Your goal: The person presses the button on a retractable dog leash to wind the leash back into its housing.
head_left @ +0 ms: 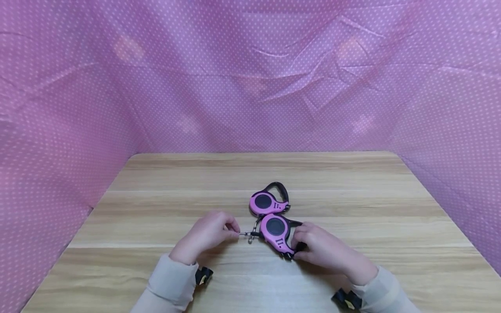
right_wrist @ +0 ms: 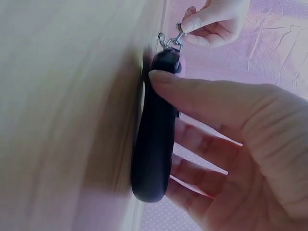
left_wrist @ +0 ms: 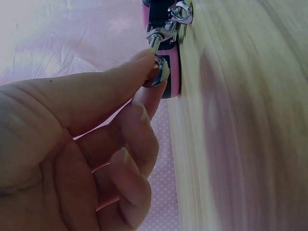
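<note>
Two pink-and-black retractable dog leashes lie near the middle of the table, the far leash [head_left: 263, 201] almost against the near leash [head_left: 275, 227]. My left hand [head_left: 211, 231] pinches the near leash's silver metal clip [left_wrist: 161, 72] between thumb and forefinger, the other fingers loosely bent. On the right side, my right hand [head_left: 322, 247] holds the near leash by its black handle [right_wrist: 155, 139], thumb on one side and fingers on the other. A second metal clip [head_left: 255, 225] runs between the two leashes, beside the first.
The wood-grain table [head_left: 176, 182] stretches out around the leashes. Pink dotted cloth [head_left: 250, 108] hangs behind it and along both sides. A black wrist mount [head_left: 203, 275] sits on the left sleeve and another [head_left: 346, 299] on the right.
</note>
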`<action>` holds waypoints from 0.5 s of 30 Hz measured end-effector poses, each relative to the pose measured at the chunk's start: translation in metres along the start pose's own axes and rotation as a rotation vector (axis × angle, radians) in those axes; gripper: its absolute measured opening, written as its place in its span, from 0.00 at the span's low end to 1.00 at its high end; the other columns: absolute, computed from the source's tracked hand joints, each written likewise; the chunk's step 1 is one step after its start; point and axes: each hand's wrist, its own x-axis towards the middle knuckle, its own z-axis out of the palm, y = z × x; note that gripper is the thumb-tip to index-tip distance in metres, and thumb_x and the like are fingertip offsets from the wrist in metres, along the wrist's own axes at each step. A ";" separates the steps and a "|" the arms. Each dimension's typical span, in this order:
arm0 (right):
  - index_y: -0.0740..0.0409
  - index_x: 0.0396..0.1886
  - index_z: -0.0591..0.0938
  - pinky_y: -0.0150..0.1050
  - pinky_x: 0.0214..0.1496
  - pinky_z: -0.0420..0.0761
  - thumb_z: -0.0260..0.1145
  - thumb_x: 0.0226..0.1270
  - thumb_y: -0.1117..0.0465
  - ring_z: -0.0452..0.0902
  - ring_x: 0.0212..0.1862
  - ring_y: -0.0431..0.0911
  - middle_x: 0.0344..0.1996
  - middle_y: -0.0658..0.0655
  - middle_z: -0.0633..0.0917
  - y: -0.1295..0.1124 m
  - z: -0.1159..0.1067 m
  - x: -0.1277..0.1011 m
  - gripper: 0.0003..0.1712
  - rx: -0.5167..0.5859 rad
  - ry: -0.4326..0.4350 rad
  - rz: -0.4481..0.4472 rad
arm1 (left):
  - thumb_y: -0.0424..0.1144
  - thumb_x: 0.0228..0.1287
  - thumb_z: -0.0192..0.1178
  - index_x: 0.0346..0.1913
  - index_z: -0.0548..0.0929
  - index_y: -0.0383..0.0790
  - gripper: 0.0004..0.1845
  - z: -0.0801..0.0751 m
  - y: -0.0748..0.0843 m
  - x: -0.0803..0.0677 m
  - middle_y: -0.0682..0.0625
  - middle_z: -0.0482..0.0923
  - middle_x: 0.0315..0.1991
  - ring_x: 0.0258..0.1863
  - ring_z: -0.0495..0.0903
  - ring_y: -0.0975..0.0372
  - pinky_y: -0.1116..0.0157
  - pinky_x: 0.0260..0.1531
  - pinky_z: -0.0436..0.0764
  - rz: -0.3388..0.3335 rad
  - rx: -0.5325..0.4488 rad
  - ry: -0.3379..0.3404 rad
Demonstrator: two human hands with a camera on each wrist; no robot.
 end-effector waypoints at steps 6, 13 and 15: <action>0.50 0.29 0.85 0.38 0.48 0.80 0.76 0.50 0.64 0.76 0.40 0.38 0.33 0.43 0.83 0.001 -0.001 -0.001 0.09 -0.008 0.014 -0.013 | 0.40 0.57 0.71 0.33 0.88 0.50 0.02 0.001 -0.001 0.000 0.59 0.83 0.31 0.33 0.77 0.66 0.60 0.41 0.77 -0.023 -0.018 -0.007; 0.51 0.36 0.85 0.42 0.52 0.81 0.74 0.55 0.61 0.80 0.45 0.42 0.40 0.47 0.84 0.000 -0.013 -0.004 0.09 0.055 0.065 0.025 | 0.43 0.61 0.68 0.38 0.88 0.48 0.05 0.000 0.001 0.000 0.59 0.82 0.31 0.31 0.76 0.66 0.61 0.39 0.77 -0.055 -0.047 -0.010; 0.53 0.38 0.85 0.45 0.53 0.82 0.74 0.57 0.61 0.81 0.46 0.44 0.43 0.49 0.84 0.002 -0.019 -0.003 0.10 0.074 0.127 0.034 | 0.44 0.63 0.67 0.40 0.88 0.48 0.06 -0.001 0.000 -0.001 0.59 0.82 0.32 0.31 0.77 0.66 0.62 0.38 0.78 -0.066 -0.069 -0.006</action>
